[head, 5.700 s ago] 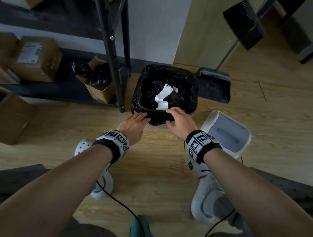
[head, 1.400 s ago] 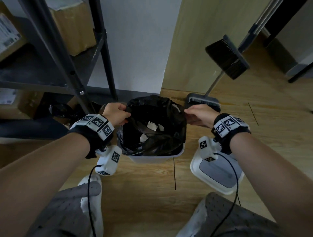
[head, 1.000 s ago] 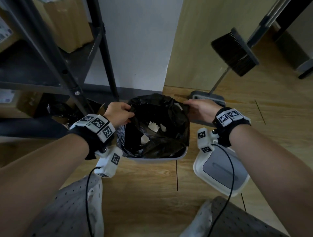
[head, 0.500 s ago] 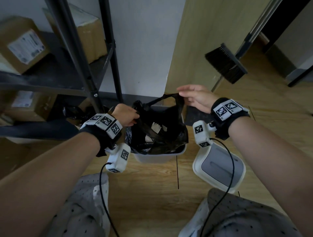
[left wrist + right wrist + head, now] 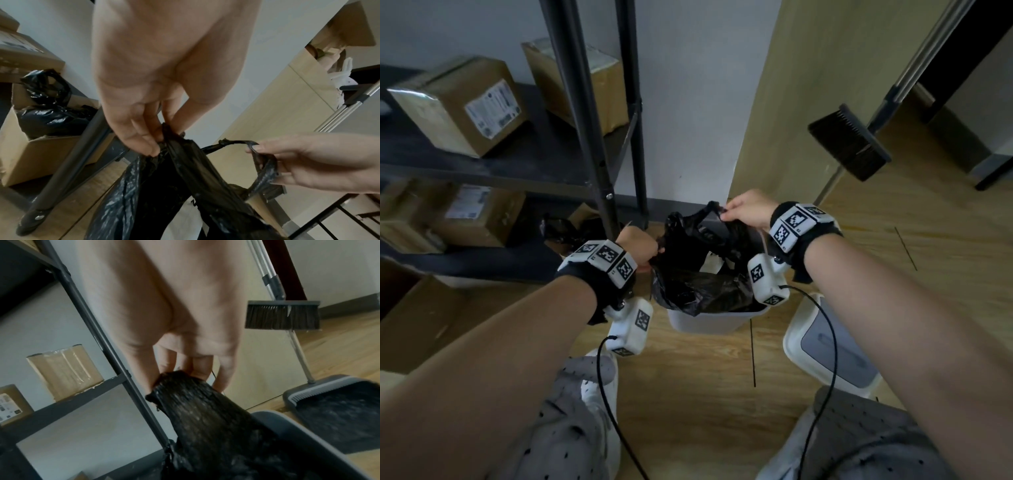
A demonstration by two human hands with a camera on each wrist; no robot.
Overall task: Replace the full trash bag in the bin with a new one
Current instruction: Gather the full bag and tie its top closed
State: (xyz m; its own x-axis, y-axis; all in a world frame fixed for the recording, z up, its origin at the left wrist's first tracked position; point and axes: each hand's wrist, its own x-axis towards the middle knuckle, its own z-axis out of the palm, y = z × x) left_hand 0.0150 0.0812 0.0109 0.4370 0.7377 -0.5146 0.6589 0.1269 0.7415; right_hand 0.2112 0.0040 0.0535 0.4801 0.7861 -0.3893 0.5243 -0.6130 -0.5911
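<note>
A black trash bag (image 5: 702,274) sits partly lifted in a small white bin (image 5: 709,320) on the wooden floor (image 5: 688,394), its body bunched above the rim and a few pale scraps showing inside. The left hand (image 5: 637,248) pinches a gathered edge of the bag at its left side, thumb and curled fingers (image 5: 144,138) closed on the plastic. The right hand (image 5: 748,209) is raised higher on the far right side and pinches one of the bag's loop handles, pulling that strip taut upward; from the left wrist view the loop runs over the fingers of that hand. The bin's lid (image 5: 832,349), white with a grey panel, lies on the floor just right of the bin. A dark metal shelf (image 5: 592,113) with cardboard boxes (image 5: 458,106) stands to the left, and an open box by its foot holds more black bags (image 5: 47,113). A broom (image 5: 849,144) and dustpan (image 5: 337,410) lean at the wall to the right.
</note>
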